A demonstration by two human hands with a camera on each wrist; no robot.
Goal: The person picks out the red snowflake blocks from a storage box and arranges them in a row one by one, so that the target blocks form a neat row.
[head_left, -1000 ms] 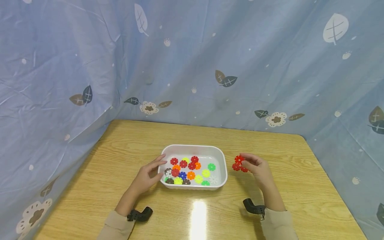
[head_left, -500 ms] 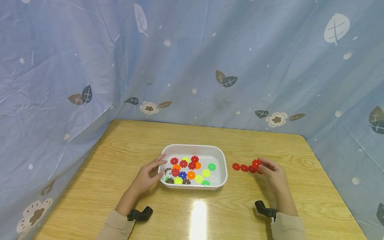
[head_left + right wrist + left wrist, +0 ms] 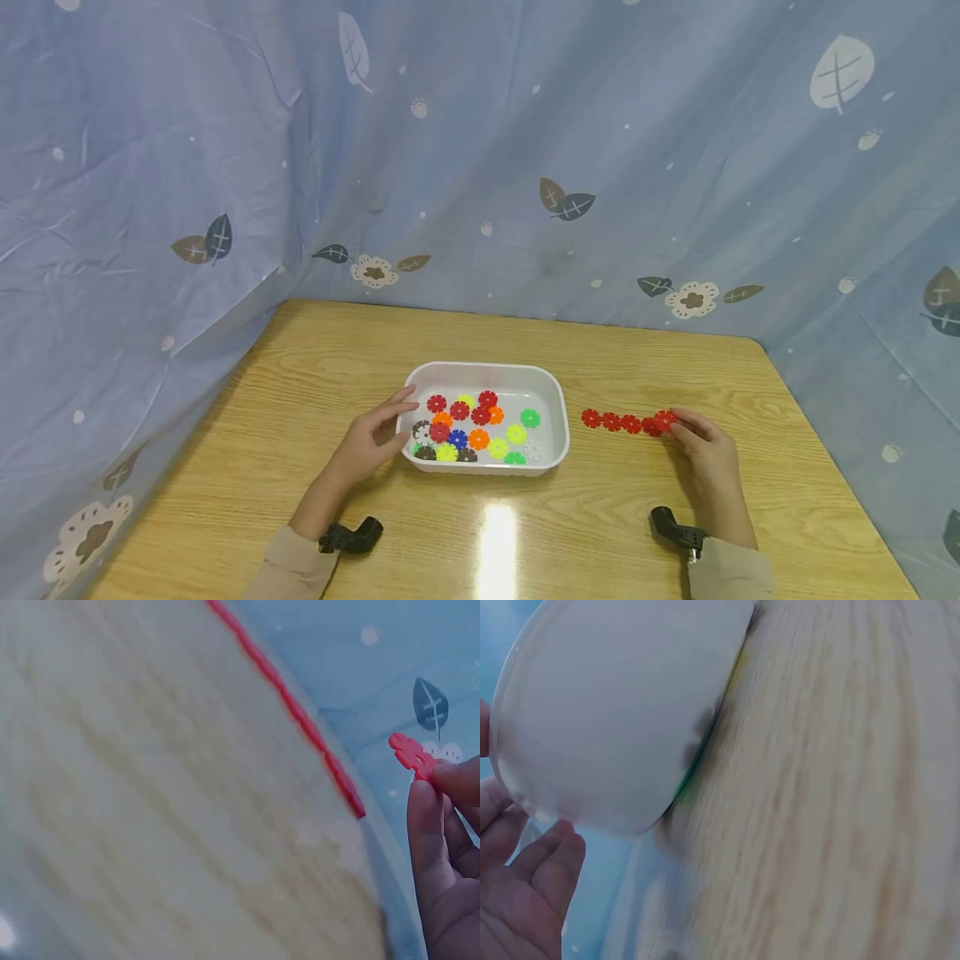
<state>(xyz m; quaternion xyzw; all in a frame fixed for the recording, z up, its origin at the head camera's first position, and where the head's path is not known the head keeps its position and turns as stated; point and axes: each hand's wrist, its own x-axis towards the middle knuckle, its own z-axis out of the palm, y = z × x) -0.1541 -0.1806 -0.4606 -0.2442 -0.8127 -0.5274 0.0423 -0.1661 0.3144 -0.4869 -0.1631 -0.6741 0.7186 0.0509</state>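
Pinching a red disc (image 3: 664, 421) near its edge, between thumb and fingers (image 3: 427, 832) of the right hand (image 3: 708, 454). Raised off the desk (image 3: 600, 533) in the right wrist view, looking thin and flat, bright red, with a notched, petal-like rim. Seen from the head, overlapping the right end of a row of red discs (image 3: 631, 425). Lying flat in that row, four in number, round, toothed around the edge, with a small pale centre. Running left and stopping just beside a white tub (image 3: 487, 469). Spread apart at the tub's far end, on its left side, with fingertips reaching over the rim: fingers of the left hand (image 3: 363, 446). Scattered inside the tub, mostly toward the left, loose discs (image 3: 477, 438) in red, orange, yellow, green, blue, brown and white, notched alike, some overlapping. Hanging behind the desk, blue cloth (image 3: 480, 150) printed with leaves and flowers.
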